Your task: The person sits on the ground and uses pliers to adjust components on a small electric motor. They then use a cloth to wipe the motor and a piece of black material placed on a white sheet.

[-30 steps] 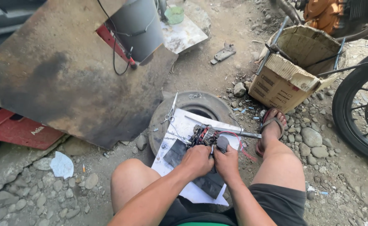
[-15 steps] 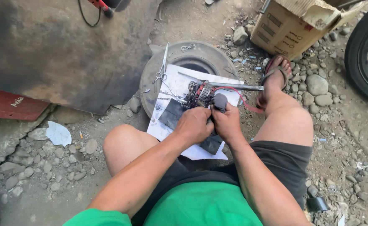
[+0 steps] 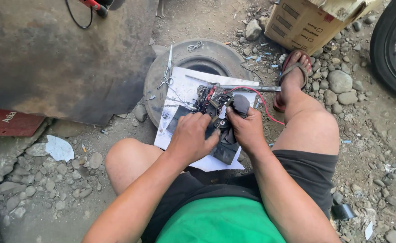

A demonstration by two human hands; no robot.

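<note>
— What is the person doing?

— Both hands are working on the small black-and-red wired metal assembly (image 3: pixel 213 101), lying on white paper (image 3: pixel 184 85) over an old grey tyre (image 3: pixel 155 85). The left hand (image 3: pixel 191 137) is pressing down just below it, fingers curled together.

— And the right hand (image 3: pixel 247 130)?

— Its fingers are pinching a dark cloth (image 3: pixel 239 105) against the assembly's side. I judge it a wiping step; next calls for a steady grip.

A dark, matt cloth (image 3: pixel 239 107) is seen beside a metal part (image 3: pixel 210 100); white paper (image 3: pixel 185 90) is laid on worn, matt rubber tyre (image 3: pixel 216 56); rough gravel ground (image 3: pixel 364 117).
</note>
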